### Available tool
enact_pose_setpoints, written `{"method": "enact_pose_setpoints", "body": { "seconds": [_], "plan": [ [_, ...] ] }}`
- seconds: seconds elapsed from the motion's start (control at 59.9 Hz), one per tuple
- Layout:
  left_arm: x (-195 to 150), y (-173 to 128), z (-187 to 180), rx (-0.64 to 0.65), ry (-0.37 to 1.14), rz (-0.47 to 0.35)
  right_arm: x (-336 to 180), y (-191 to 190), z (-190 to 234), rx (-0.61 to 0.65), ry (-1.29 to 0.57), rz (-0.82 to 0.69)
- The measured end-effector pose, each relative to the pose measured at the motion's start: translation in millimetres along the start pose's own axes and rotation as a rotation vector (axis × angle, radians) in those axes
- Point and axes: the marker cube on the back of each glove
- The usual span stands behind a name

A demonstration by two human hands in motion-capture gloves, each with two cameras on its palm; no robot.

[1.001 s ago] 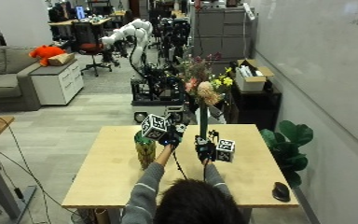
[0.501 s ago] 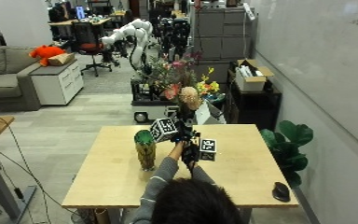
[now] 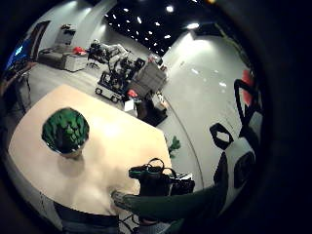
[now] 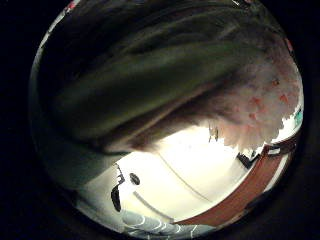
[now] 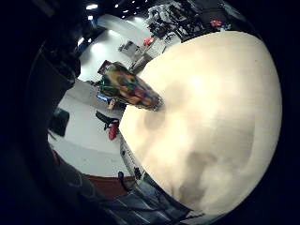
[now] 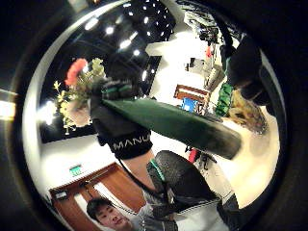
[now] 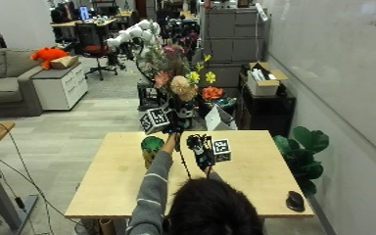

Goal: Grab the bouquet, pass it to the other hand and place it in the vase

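Green vase [image 7: 152, 147] — pink, yellow, orange bouquet [image 7: 178, 83] — pale wood table [image 7: 109, 181]

You have a pale matt wooden table [image 7: 116, 186], a glossy faceted vase [image 7: 152, 148], and matt cloth gloves

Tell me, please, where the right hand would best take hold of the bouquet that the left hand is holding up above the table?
Probably on the bare green stem bundle below the left hand, coming in from the person's right side. The bouquet stands roughly upright with its blooms on top, so the lower stem is the only slim, free part. The right hand already hovers beside it, and the vase waits on the table.
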Motion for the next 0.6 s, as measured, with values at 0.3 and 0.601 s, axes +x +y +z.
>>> {"method": "enact_pose_setpoints", "body": {
  "seconds": [0.3, 0.601],
  "plan": [
    [-19.9, -67.0, -31.1, 0.118, -0.007, -0.037, 51.6, -15.5, -38.9, 0.082, 0.14, 0.121],
    [-60.9, -99.1, -34.3, 0.162, -0.076, -0.069, 109.7, -25.5, -67.7, 0.169, 0.255, 0.211]
  ]
}}
